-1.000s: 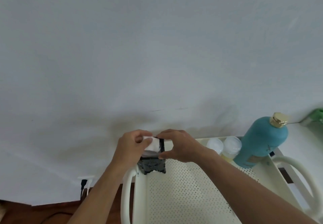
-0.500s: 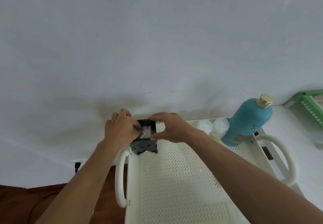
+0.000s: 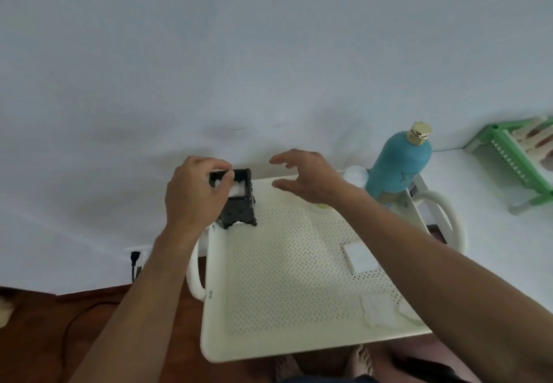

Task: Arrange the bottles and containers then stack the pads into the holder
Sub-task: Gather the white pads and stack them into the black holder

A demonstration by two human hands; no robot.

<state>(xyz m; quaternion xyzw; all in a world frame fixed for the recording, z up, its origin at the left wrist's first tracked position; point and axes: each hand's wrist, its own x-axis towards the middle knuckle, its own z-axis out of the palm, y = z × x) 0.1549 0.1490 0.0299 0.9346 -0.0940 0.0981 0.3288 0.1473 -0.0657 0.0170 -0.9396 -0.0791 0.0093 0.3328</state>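
Cream tray (image 3: 278, 349) looks like painted metal, matt and dotted with small holes. The holder (image 3: 239, 212) is glossy black, ornately moulded. Soft white pads (image 3: 360, 257) look fibrous, like cotton. The teal bottle (image 3: 398, 167) is smooth and matt, its cap (image 3: 419, 133) shiny gold. The floor (image 3: 89, 317) is dark polished wood.

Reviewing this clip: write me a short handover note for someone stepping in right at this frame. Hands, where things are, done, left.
Left hand: at the black holder in the cart tray's far-left corner, fingers on the white pads in its top.
Right hand: open, empty, above the tray's far edge.
Teal bottle and a white-capped container stand in the far-right corner.
Done: bottles grouped; some pads in the holder.
Left: one square pad by the right forearm, and loose pads at the near-right edge, not yet stacked.
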